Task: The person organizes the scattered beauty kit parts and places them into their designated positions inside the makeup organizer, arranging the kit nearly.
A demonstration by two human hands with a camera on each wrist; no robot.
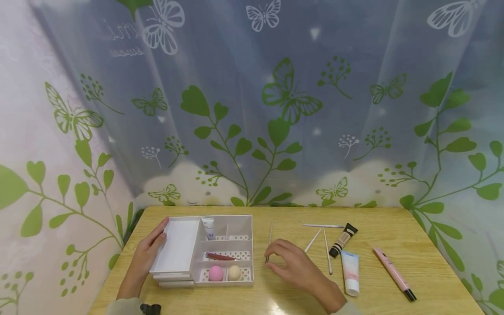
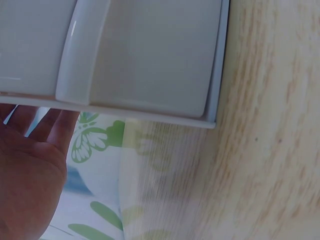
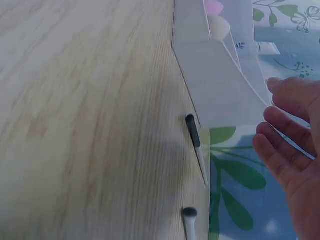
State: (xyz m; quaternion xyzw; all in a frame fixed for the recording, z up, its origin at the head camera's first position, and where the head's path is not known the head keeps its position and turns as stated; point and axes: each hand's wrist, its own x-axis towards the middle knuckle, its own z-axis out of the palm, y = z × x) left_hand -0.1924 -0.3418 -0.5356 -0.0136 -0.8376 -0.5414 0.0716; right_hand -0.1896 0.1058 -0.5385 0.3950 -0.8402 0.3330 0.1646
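A white organizer box (image 1: 252, 249) stands on the table, a blank white lid or tray on its left and compartments on its right. My left hand (image 1: 147, 247) rests along the box's left side; in the left wrist view its fingers (image 2: 47, 122) lie straight against the outer wall. My right hand (image 1: 295, 264) hovers right of the box, fingers loosely bent and thumb apart, over a thin makeup brush (image 1: 270, 236). In the right wrist view that dark-tipped brush (image 3: 195, 135) lies on the table, apart from the fingers.
The box holds a small white tube (image 1: 208, 228), a dark red pen-like item (image 1: 220, 257), a pink sponge (image 1: 215, 273) and a beige sponge (image 1: 234, 273). Rightward lie several brushes (image 1: 327, 251), a black-and-beige tube (image 1: 343, 239), a pale tube (image 1: 350, 273) and a pink tube (image 1: 393, 272).
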